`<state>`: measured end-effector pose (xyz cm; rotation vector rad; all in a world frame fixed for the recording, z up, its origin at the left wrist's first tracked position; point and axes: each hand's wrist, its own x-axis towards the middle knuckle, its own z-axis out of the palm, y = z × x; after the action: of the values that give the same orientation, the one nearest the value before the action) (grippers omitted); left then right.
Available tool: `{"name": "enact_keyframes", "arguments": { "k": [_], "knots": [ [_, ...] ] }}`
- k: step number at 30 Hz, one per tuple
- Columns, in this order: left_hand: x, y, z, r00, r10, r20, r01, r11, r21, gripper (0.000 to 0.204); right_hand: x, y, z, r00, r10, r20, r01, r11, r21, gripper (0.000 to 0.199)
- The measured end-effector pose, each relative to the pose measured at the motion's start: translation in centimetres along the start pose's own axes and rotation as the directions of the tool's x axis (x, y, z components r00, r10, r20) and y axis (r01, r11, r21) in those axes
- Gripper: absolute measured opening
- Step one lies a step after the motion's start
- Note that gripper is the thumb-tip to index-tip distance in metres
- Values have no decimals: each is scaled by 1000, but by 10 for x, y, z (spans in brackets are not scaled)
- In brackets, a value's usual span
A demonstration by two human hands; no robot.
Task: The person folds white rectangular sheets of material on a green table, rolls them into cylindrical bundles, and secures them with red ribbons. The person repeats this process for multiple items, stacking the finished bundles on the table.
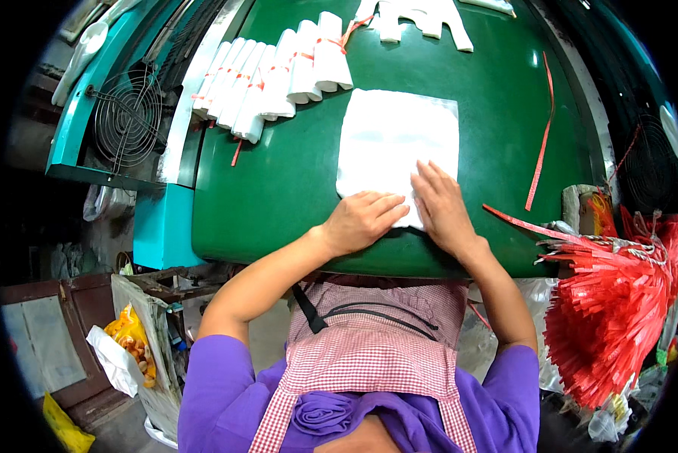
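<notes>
A flat stack of white plastic bags [399, 136] lies in front of me on the green conveyor belt [278, 196]. At the stack's near left corner, my left hand [363, 220] bends over the edge, fingers pressed together on the plastic. Its thumb is hidden. My right hand [442, 208] rests on the near right part, fingers stretched forward and slightly apart. Between the two hands the near end of the stack looks narrowed and bunched; how far it is folded is covered by my fingers.
Several rolled white bundles [278, 68] tied with red strips lie in a row at the far left. More white bags [414, 16] with handle cutouts sit at the far end. A loose red strip [541, 136] lies right. A thick red strip bunch [603, 317] hangs at the near right. A fan guard [127, 118] stands left.
</notes>
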<state>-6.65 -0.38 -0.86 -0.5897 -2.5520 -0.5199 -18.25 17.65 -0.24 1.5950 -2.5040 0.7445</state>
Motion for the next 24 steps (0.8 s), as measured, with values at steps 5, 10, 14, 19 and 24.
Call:
{"name": "enact_keyframes", "arguments": {
  "k": [5,10,14,19,24],
  "knots": [
    [38,-28,-9,835,-449,317,518,835,-183,25,7,-22,-27,999,-26,-21,30,976,218,50],
    [36,-35,-3,896,-444,-6,444,896,-33,20,2,-23,5,995,-16,98,21,998,-51,66],
    [14,-7,-25,986,-133,100,121,985,120,41,-5,-19,9,998,-34,57,37,998,-53,61],
    [24,-6,-10,971,-197,136,150,945,292,23,-24,-37,-6,989,-2,-149,56,931,361,53],
    [41,-24,-14,949,-273,159,250,957,147,12,-45,-46,-11,857,356,373,-412,36,911,52]
  ]
}}
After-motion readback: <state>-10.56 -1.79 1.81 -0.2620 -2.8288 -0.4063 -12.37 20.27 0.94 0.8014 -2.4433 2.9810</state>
